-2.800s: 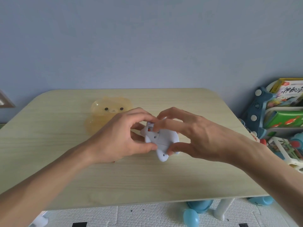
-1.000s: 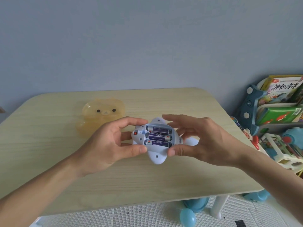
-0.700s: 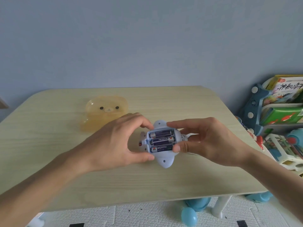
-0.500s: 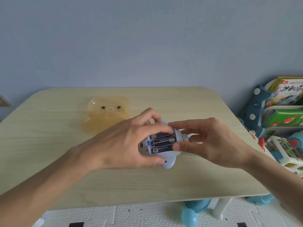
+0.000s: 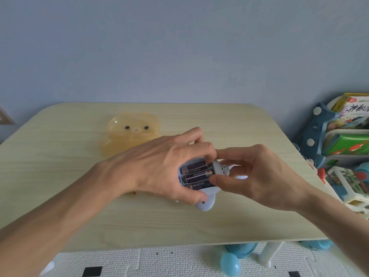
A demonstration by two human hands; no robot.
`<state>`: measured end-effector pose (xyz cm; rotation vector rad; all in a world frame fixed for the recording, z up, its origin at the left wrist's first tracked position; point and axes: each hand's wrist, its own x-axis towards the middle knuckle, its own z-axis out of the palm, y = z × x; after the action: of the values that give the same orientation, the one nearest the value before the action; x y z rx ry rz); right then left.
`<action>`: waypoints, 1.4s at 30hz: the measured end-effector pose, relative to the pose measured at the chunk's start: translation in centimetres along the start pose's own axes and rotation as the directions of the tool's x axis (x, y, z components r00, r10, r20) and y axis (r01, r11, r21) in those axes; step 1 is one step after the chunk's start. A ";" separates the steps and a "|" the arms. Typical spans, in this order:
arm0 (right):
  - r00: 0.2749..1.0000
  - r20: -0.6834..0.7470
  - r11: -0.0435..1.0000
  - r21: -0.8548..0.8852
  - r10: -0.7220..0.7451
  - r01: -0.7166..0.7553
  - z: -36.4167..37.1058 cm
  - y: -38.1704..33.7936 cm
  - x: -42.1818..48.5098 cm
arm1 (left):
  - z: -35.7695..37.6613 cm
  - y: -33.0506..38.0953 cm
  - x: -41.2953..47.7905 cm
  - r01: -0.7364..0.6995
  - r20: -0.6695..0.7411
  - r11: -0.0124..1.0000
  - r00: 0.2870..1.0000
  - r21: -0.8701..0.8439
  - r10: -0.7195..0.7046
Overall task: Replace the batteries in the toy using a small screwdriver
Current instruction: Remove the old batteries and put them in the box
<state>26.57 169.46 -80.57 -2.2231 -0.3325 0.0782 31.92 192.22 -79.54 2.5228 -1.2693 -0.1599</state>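
A small white toy [image 5: 205,202] is held upside down just above the wooden table [image 5: 60,166], its battery bay uncovered. Three dark purple batteries [image 5: 196,177] lie side by side in the bay. My left hand [image 5: 159,168] wraps the toy from the left, its index finger curled over the top battery and its thumb under the toy's lower edge. My right hand [image 5: 257,176] grips the toy's right end, thumb pressed at the batteries' right ends. A small orange object [image 5: 133,193] peeks out under my left wrist; I cannot tell whether it is the screwdriver.
A translucent yellow bear-shaped dish [image 5: 129,134] lies on the table behind my left hand. A toy and book rack [image 5: 343,148] stands at the right beside the table. A light blue ball [image 5: 229,264] and blue toys sit on the foam floor mat under the table's front edge.
The battery cover has come off, exposing the batteries. My left hand has shifted over the top of the toy, and its fingers now curl onto the top battery. My right hand keeps its grip.
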 end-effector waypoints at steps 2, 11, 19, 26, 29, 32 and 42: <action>1.000 -0.014 1.000 -0.016 0.006 -0.006 0.1 0.0 0.1 | 0.1 -0.2 -0.1 -0.023 -0.029 0.999 0.999 0.028 0.023; 0.998 -0.054 0.998 -0.038 0.044 -0.046 0.5 -0.5 -0.2 | 0.7 -1.4 0.0 -0.120 -0.224 0.992 0.968 -0.039 0.109; 0.992 -0.080 0.995 -0.016 0.094 -0.095 0.5 -0.6 -0.3 | 1.6 -2.8 0.0 -0.108 -0.416 0.992 0.906 -0.063 0.072; 0.987 -0.096 0.991 0.015 0.131 -0.130 0.3 -0.5 -0.2 | -1.0 -6.0 -1.8 -0.006 -0.492 0.890 0.835 -0.455 -0.246; 0.987 -0.100 0.992 0.019 0.129 -0.128 0.3 -0.6 -0.1 | -3.2 -9.8 -3.7 0.175 -0.457 0.911 0.820 -0.374 -0.345; 0.986 -0.101 0.991 0.027 0.133 -0.131 0.4 -0.7 -0.1 | -3.8 -12.7 -5.6 0.328 -0.393 0.924 0.837 -0.198 -0.381; 0.991 -0.073 0.993 0.028 0.116 -0.114 0.4 -0.5 0.1 | -2.5 -14.1 -6.3 0.439 -0.332 0.893 0.860 0.096 -0.387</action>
<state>26.51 170.15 -80.42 -2.2142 -0.1617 0.0606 39.54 205.67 -82.03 2.7966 -0.6308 0.2485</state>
